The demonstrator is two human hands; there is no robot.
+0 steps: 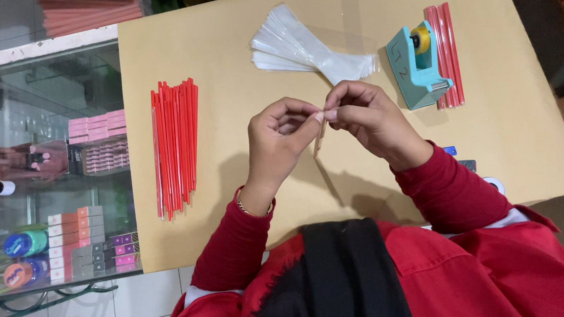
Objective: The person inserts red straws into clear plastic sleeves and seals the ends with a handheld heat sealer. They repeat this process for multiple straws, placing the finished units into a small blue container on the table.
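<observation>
Fingertips of our left hand (279, 133) and right hand (366, 116) are meeting over the brown cardboard tabletop (493, 150), both pinching shut on a thin clear plastic sleeve (320, 139) hanging between them, loose red sticks (176, 146) lying left, teal tape dispenser (416, 63) far right.

Both hands are meeting above a tan work surface (494, 163): the left hand (279, 135) and right hand (366, 116) are pinching the top of a thin clear sleeve (320, 138) between their fingertips. A bundle of red sticks (176, 146) is lying to the left, a fan of clear plastic sleeves (300, 44) beyond the hands, and a teal tape dispenser (416, 66) is sitting against more wrapped red sticks (449, 41)
</observation>
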